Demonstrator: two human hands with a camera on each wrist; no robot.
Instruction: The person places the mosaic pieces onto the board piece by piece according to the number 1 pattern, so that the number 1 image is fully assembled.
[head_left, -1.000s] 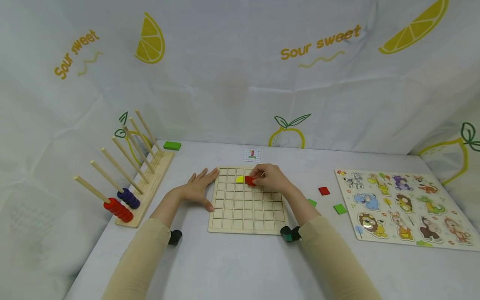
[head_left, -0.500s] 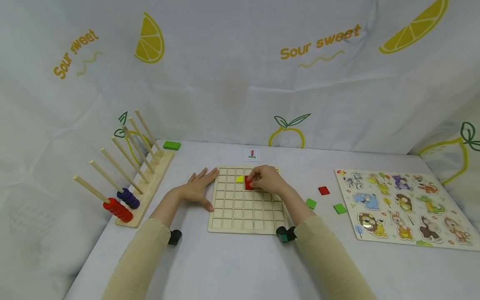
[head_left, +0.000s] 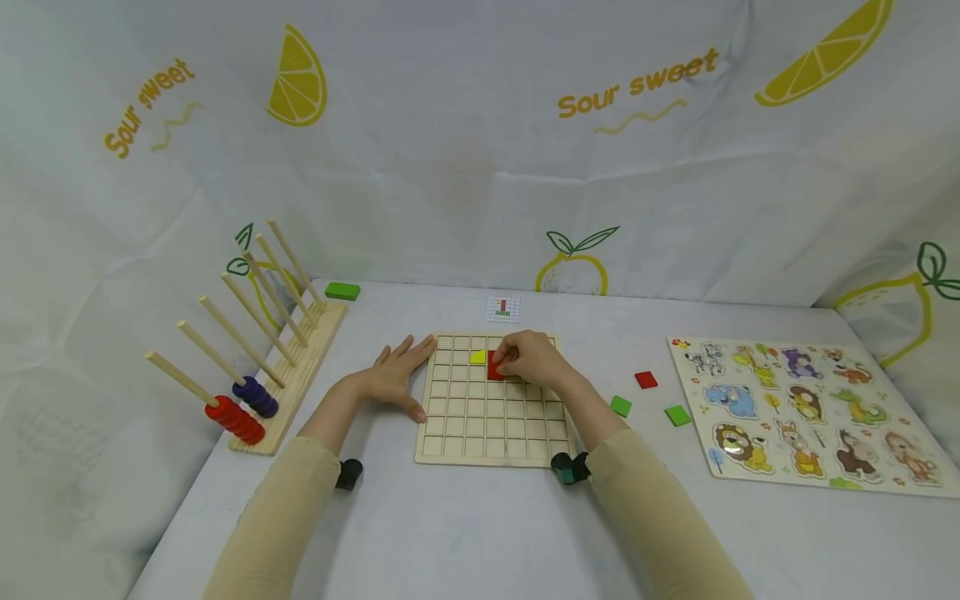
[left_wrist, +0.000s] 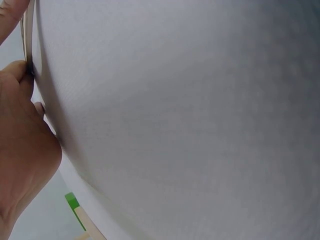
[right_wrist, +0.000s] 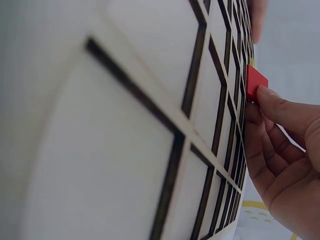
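A wooden grid board (head_left: 495,425) lies mid-table, holding a yellow piece (head_left: 478,357) near its upper left. My right hand (head_left: 536,360) pinches a red tile (head_left: 492,367) over the cells just right of the yellow piece. In the right wrist view, the thumb presses on this red tile (right_wrist: 255,82), which sits tilted above the grid; the fingertips beneath are partly hidden. With fingers spread, my left hand (head_left: 393,379) rests against the board's left edge; the left wrist view shows only part of this hand (left_wrist: 25,140).
A small pattern card (head_left: 503,309) lies behind the board. To the right are a loose red tile (head_left: 646,380), green tiles (head_left: 620,406) and an animal puzzle (head_left: 810,417). A peg stand (head_left: 315,342) with rings and a green block (head_left: 342,291) are on the left.
My right hand has shifted slightly left and brought the red tile down toward the viewer on the board. A green tile formerly half hidden by the forearm now shows fully. The left hand stays put.
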